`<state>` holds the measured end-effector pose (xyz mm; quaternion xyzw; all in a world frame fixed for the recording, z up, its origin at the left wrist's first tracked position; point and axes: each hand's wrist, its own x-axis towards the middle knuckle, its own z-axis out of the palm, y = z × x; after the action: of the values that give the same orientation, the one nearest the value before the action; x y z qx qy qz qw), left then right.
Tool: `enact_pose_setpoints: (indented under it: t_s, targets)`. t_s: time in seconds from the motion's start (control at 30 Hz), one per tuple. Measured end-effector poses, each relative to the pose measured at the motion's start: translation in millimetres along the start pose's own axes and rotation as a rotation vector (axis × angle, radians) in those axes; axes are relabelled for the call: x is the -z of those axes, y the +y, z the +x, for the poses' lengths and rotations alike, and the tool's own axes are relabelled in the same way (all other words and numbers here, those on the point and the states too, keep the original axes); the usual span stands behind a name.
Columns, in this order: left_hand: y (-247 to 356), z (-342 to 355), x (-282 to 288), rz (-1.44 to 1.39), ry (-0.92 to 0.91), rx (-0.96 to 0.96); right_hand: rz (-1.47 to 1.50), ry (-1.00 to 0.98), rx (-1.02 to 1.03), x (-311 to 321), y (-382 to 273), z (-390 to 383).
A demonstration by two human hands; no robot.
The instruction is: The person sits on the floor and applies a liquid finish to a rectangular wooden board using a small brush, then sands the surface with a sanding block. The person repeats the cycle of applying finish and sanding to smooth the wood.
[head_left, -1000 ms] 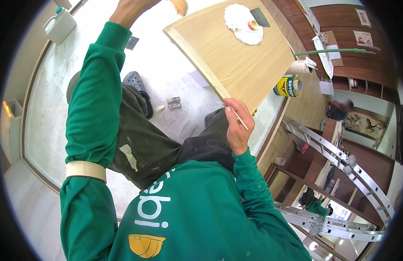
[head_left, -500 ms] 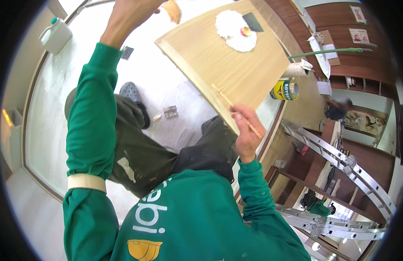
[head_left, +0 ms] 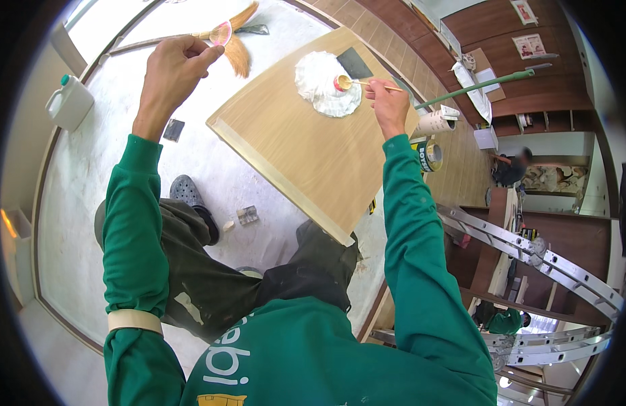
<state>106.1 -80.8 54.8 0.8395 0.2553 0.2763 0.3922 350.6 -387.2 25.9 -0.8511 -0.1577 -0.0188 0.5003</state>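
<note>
My right hand (head_left: 387, 105) pinches a thin wooden stick (head_left: 367, 84); its far end reaches the mouth of a small red-rimmed cup (head_left: 340, 82) with tan stuff inside. That cup stands on a crumpled white sheet (head_left: 316, 78), which lies on a light wood-grain panel (head_left: 279, 149) with a pale strip along its near edge. A dark grey square sheet (head_left: 355, 62) lies beside the cup. To the left of the panel, my left hand (head_left: 181, 71) hangs raised with thumb and fingers pinched; whatever they may hold is hidden.
A straw broom (head_left: 235, 51) lies on the floor beyond my left hand. At far left stands a white jug (head_left: 69, 103) with a green cap. Yellow-and-black can (head_left: 426, 155) and paper roll (head_left: 438, 122) stand right of the panel. An aluminium ladder (head_left: 502, 237) and two people are farther right.
My right hand has moved from the panel's near edge up to the cup, bringing the stick along. My left hand is lower in view. The view has shifted, showing more of the broom.
</note>
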Motion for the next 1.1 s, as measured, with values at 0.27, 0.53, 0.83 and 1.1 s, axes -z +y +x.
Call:
enact_pose_setpoints:
  t_s: [0.27, 0.53, 0.83, 1.1]
  targets:
    - [0, 3, -2, -0.01, -0.022, 0.022, -0.056, -0.087, -0.071, -3, 5, 15]
    - [-4, 3, 1, 0.031, -0.049, 0.036, -0.019, -0.007, -0.068, -6, -4, 9]
    - [-2, 1, 2, 0.048, -0.086, 0.032, 0.267, -0.035, -0.261, 11, 10, -20]
    - [0, 0, -4, 0.037, -0.025, 0.011, 0.264, -0.015, -0.243, 18, 17, -42]
